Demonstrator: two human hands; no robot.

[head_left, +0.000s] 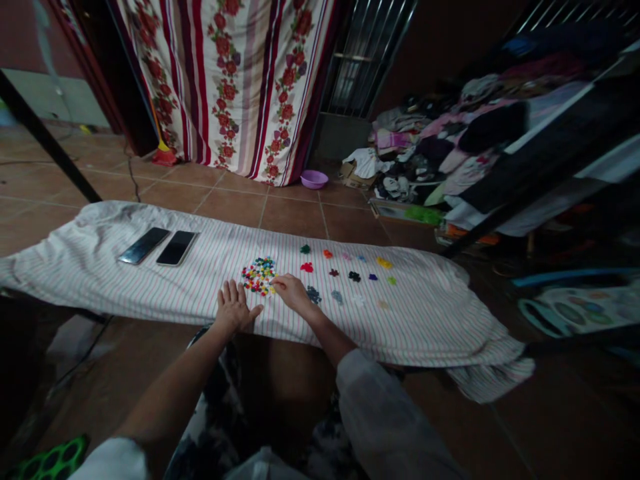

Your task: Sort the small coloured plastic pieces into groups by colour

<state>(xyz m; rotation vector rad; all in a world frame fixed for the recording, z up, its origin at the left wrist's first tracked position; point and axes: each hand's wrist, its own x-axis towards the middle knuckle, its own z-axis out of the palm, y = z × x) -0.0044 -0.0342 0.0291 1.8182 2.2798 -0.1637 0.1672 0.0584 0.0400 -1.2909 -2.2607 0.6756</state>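
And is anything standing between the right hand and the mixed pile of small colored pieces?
Nothing visible: the right hand has its fingertips at the right edge of the mixed pile. The left hand lies flat on the striped cloth at the pile's near left side, not between them.

The cloth (425, 320) is white with thin pink and green stripes; the bead pile (259, 275) mixes red, yellow, green, blue and white; the curtain (240, 87) has red flowers and dark-red stripes; the basin (315, 179) is purple.
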